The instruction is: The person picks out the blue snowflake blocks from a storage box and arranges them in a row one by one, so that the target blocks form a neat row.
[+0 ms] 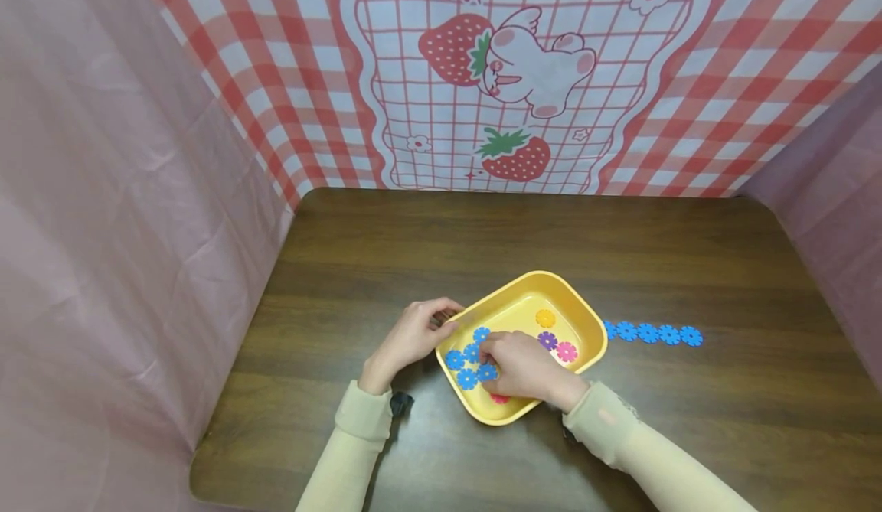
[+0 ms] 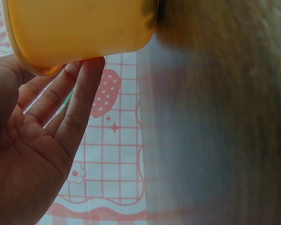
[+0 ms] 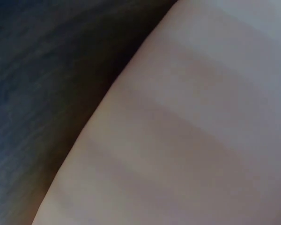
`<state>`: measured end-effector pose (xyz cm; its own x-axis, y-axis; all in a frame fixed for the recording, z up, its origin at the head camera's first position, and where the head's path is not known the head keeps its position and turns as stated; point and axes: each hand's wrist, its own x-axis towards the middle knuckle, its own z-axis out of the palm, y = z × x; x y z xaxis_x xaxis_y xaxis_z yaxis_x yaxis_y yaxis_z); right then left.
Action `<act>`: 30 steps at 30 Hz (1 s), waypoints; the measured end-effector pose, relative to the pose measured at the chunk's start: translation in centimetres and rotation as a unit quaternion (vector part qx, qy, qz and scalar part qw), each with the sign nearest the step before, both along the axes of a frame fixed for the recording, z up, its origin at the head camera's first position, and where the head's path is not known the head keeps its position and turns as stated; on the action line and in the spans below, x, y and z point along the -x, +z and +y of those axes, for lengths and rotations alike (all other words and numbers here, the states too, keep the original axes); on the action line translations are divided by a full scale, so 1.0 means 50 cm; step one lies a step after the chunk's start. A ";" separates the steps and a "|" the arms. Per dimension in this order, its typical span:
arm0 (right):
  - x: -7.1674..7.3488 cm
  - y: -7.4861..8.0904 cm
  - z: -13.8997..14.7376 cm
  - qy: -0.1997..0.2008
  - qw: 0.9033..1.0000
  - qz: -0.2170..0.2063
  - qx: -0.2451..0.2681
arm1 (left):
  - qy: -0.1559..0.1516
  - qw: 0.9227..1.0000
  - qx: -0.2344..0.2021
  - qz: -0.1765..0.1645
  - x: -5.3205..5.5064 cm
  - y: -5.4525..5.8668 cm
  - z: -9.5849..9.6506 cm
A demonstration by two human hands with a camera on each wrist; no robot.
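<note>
A yellow plastic tub (image 1: 590,305) stands at an angle on the table, with loose flower-shaped plastic discs inside. My left hand (image 1: 413,337) holds the tub's left rim, thumb at the edge and fingers against the outer wall. The left wrist view shows those fingers (image 2: 79,101) touching the tub's wall (image 2: 84,28) from outside. Inside the tub, my right hand (image 1: 527,366) reaches down with bent fingers among several blue discs (image 1: 467,378). Its fingertips are partly hidden, and I cannot tell whether they pinch a disc. Only blurred skin fills most of the right wrist view.
Also in the tub are an orange disc (image 1: 545,318), a purple disc (image 1: 547,341) and a pink disc (image 1: 567,352). A row of joined blue discs (image 1: 648,334) lies on the wooden table (image 1: 413,244) right of the tub. A red-and-white checked cloth (image 1: 310,76) hangs behind the table.
</note>
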<state>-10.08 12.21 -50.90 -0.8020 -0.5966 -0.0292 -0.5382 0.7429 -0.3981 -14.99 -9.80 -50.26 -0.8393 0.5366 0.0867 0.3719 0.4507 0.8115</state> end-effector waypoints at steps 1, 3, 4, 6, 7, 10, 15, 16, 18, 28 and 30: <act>0.000 0.000 0.001 -0.001 1.000 0.002 -0.001 | 0.000 1.000 0.000 0.000 -0.001 0.000 0.000; 0.001 0.000 0.003 -0.005 1.000 0.004 0.001 | 0.000 1.000 0.000 0.001 -0.001 0.000 0.000; 0.001 0.000 0.004 -0.008 1.000 0.005 0.001 | 0.000 1.000 0.000 0.001 -0.001 -0.001 0.000; 0.003 0.001 0.007 -0.013 1.000 0.008 0.005 | 0.001 1.000 -0.001 0.000 0.000 -0.002 0.000; 0.004 0.002 0.009 -0.015 1.000 0.011 0.007 | 0.001 1.000 -0.002 0.000 0.000 -0.002 0.001; 0.007 0.006 0.013 -0.019 0.999 0.026 0.010 | 0.000 1.000 -0.006 0.003 0.000 -0.002 0.002; 0.012 0.015 0.020 -0.030 0.999 0.035 0.006 | -0.001 1.000 -0.004 0.003 -0.001 0.000 0.001; 0.013 0.018 0.021 -0.034 0.999 0.034 0.005 | -0.001 1.000 -0.004 0.003 -0.001 0.000 0.001; 0.015 0.024 0.025 -0.045 0.999 0.029 0.004 | 0.001 1.000 -0.001 0.001 -0.001 0.001 0.001; 0.026 0.047 0.058 -0.072 0.997 0.034 0.023 | 0.009 1.000 0.008 0.001 -0.001 0.000 0.002; 0.028 0.052 0.066 -0.074 0.996 0.035 0.031 | 0.010 1.000 0.009 0.001 -0.001 0.001 0.002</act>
<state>-11.47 15.49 -48.30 -0.8803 -0.4703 0.0629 -0.4522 0.7913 -0.4115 -14.93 -9.71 -50.20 -0.8495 0.5217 0.0783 0.3641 0.4724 0.8027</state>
